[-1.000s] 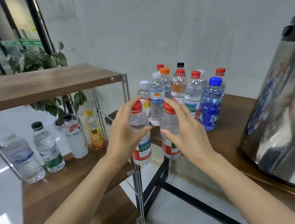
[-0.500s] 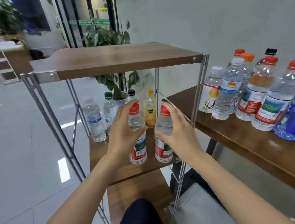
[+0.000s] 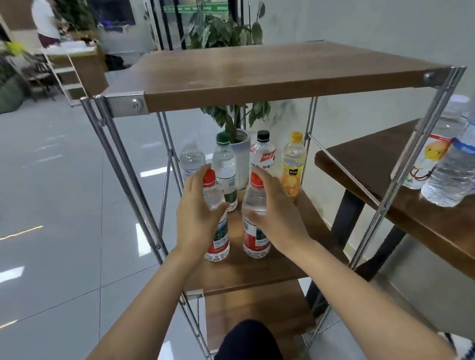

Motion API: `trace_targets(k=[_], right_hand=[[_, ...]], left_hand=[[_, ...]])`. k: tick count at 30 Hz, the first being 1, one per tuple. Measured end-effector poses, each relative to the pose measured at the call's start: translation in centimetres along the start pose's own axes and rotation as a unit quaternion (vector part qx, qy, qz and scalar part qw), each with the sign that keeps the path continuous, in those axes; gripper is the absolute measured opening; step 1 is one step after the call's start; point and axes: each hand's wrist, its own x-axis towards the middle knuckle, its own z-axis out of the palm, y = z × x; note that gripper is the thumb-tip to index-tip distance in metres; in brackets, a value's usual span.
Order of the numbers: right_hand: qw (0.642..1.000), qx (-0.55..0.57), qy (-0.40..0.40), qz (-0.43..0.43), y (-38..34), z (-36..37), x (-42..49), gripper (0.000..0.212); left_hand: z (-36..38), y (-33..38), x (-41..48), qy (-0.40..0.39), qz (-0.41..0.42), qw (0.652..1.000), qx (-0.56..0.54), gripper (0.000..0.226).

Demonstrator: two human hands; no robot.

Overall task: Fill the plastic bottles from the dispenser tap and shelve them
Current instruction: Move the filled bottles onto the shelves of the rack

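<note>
Two bottles in play, one per hand, both over the front half of the middle shelf (image 3: 266, 271) of a metal-framed rack. The left hand (image 3: 196, 215) grips the left red-capped bottle (image 3: 217, 239) with fingers and thumb curled round its shoulder and upper body. The right hand (image 3: 277, 209) grips the right red-capped bottle (image 3: 255, 235) the same way, its thumb across the near face. Both bottles are upright with the long axis vertical, caps up and bases down at the shelf board; whether the bases rest on it, I cannot tell. They stand side by side, just apart, not touching. Bodies are clear, with red-and-white labels on the lower half. Four more bottles stand upright along the back edge of the same shelf, left to right: a clear bottle (image 3: 191, 158), a green-capped bottle (image 3: 225, 163), a black-capped bottle (image 3: 263, 156) and a yellow-capped orange drink bottle (image 3: 293, 167). The top shelf (image 3: 250, 73) is bare wood. A lower shelf (image 3: 255, 312) shows beneath. A potted plant (image 3: 234, 120) stands behind the rack. At the right, a wooden table (image 3: 433, 221) carries further water bottles (image 3: 462, 162) at its left edge.
</note>
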Motion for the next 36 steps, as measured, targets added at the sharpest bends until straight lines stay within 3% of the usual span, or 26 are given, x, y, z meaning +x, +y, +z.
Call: trace_targets(k=[13, 36], right_hand=[[0.997, 0.036, 0.019, -0.065, 0.6, 4.0, 4.6, 0.073], [0.998, 0.044, 0.018, -0.043, 0.5, 7.7, 9.0, 0.081]], left_hand=[[1.6, -2.0, 3.2, 0.064, -0.043, 0.997, 0.010, 0.078], [3.3, -3.6, 6.6, 0.110, -0.058, 0.992, 0.011, 0.075]])
